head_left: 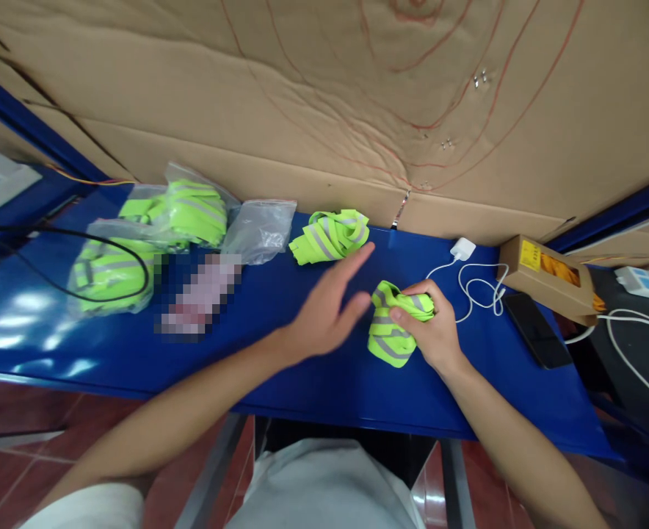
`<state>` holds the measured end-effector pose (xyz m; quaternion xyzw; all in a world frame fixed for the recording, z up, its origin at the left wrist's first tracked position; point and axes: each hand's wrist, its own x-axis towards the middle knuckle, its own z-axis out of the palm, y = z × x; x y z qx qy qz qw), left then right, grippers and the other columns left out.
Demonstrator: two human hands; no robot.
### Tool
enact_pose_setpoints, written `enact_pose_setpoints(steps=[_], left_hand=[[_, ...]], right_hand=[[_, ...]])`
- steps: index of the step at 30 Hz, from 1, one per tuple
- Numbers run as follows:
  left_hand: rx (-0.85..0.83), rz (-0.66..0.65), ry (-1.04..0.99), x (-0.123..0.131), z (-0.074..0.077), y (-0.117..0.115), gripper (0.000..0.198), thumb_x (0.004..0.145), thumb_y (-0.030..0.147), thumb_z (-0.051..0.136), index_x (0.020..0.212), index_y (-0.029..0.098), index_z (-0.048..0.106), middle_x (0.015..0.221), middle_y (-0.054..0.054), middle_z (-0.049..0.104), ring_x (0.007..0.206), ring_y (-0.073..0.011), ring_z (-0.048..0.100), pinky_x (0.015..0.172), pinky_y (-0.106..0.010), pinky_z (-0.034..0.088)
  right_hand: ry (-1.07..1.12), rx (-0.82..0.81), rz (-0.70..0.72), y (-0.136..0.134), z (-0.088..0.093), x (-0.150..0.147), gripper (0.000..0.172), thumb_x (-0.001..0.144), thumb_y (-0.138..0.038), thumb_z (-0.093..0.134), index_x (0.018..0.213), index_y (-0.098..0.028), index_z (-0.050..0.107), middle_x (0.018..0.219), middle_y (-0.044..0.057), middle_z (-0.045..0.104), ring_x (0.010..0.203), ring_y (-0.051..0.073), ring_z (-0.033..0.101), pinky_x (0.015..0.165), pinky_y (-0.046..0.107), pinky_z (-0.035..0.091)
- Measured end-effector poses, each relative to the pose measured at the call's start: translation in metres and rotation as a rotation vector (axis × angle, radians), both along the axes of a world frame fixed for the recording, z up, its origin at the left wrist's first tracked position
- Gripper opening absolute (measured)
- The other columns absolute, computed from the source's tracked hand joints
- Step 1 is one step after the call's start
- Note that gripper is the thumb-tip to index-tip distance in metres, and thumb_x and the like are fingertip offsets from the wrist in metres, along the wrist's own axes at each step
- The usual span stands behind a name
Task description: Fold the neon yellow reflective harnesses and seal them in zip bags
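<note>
My right hand [432,323] grips a folded bundle of neon-yellow reflective strap [393,342] with grey stripes, thumb pressed on top. Just left of that bundle, my left hand [327,308] is held flat with its fingers stretched out and nothing in it. Behind the left hand, a second reflective strap bundle [324,239] lies loosely coiled on the blue table [302,382]. Farther left are clear plastic bags with similar yellow straps inside, one bag [115,272] nearer me and another [195,209] behind it.
A flat plastic bag [261,231] lies against the cardboard wall [302,95]. At the right are a white charger [462,248] with its cable, a dark phone [537,330] and a cardboard box [548,275]. A black cable [109,242] hangs across the left side.
</note>
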<state>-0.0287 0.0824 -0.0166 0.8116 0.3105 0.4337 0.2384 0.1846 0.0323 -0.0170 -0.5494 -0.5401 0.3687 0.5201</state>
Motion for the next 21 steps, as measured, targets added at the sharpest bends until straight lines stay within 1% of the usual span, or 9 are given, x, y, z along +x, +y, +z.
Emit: enact_pose_setpoints(steps=[1,2,5,7,9,11,14,18,21], left_hand=[[-0.001,0.135,0.080,-0.011,0.006,0.018,0.049,0.109,0.040,0.039,0.153,0.022,0.044,0.156,-0.013,0.053,0.146,-0.0264,0.049,0.124,-0.047,0.038],[-0.012,0.286,0.171,-0.023,0.012,0.037,0.045,0.108,0.040,0.039,0.146,0.019,0.051,0.149,-0.014,0.059,0.141,-0.0275,0.054,0.123,-0.048,0.039],[-0.067,0.778,0.478,-0.058,0.023,0.095,0.066,0.098,0.050,0.058,0.151,0.013,0.046,0.149,-0.024,0.055,0.142,-0.0419,0.049,0.115,-0.063,0.039],[-0.188,0.911,0.636,-0.074,0.024,0.123,0.092,0.087,0.064,0.068,0.156,0.010,0.040,0.152,-0.028,0.049,0.145,-0.0502,0.041,0.111,-0.072,0.034],[-0.356,0.886,0.721,-0.083,0.023,0.139,0.104,0.082,0.068,0.073,0.158,0.007,0.035,0.145,-0.029,0.056,0.138,-0.0491,0.049,0.106,-0.071,0.037],[-0.450,0.801,0.751,-0.087,0.024,0.145,0.105,0.080,0.060,0.078,0.159,0.008,0.032,0.138,-0.025,0.063,0.128,-0.0424,0.059,0.103,-0.062,0.043],[-0.329,0.670,0.687,-0.090,0.033,0.132,0.097,0.083,0.043,0.079,0.161,0.015,0.027,0.145,-0.019,0.060,0.127,-0.0346,0.060,0.106,-0.052,0.046],[-0.018,0.394,0.459,-0.078,0.049,0.071,0.091,0.087,0.033,0.075,0.162,0.021,0.024,0.161,-0.012,0.045,0.145,-0.0283,0.047,0.120,-0.045,0.038],[0.055,0.208,0.413,-0.046,0.046,0.010,0.090,0.085,0.031,0.078,0.159,0.027,0.029,0.159,-0.011,0.046,0.146,-0.0297,0.046,0.121,-0.049,0.036]], right_hand=[[0.001,-0.001,-0.029,0.002,-0.002,0.004,0.035,0.070,-0.041,0.091,0.087,-0.023,0.065,0.075,-0.004,0.066,0.064,0.014,0.059,0.058,0.025,0.047],[0.002,0.003,-0.055,0.005,-0.004,0.008,0.036,0.071,-0.042,0.091,0.088,-0.023,0.065,0.076,-0.004,0.066,0.065,0.014,0.058,0.058,0.025,0.047],[0.004,0.012,-0.101,0.011,-0.010,0.015,0.037,0.070,-0.042,0.091,0.089,-0.023,0.065,0.080,-0.003,0.066,0.068,0.014,0.058,0.060,0.026,0.047],[0.015,-0.001,-0.102,0.013,-0.014,0.017,0.039,0.070,-0.043,0.091,0.090,-0.023,0.065,0.081,-0.003,0.066,0.069,0.014,0.058,0.061,0.026,0.047],[0.028,-0.017,-0.096,0.014,-0.016,0.016,0.040,0.069,-0.044,0.091,0.090,-0.023,0.064,0.081,-0.003,0.066,0.069,0.014,0.058,0.061,0.026,0.047],[0.050,-0.029,-0.097,0.015,-0.017,0.015,0.041,0.068,-0.045,0.092,0.090,-0.023,0.064,0.080,-0.003,0.066,0.069,0.015,0.059,0.061,0.026,0.047],[0.101,-0.042,-0.121,0.016,-0.015,0.017,0.043,0.068,-0.047,0.092,0.091,-0.023,0.064,0.080,-0.003,0.066,0.070,0.015,0.060,0.061,0.026,0.048],[0.164,-0.005,-0.215,0.017,-0.007,0.023,0.046,0.068,-0.049,0.092,0.091,-0.023,0.063,0.082,-0.002,0.067,0.071,0.015,0.061,0.063,0.026,0.050],[0.251,0.026,-0.290,0.016,-0.001,0.026,0.046,0.069,-0.052,0.090,0.093,-0.023,0.062,0.081,-0.003,0.067,0.068,0.015,0.062,0.063,0.027,0.051]])
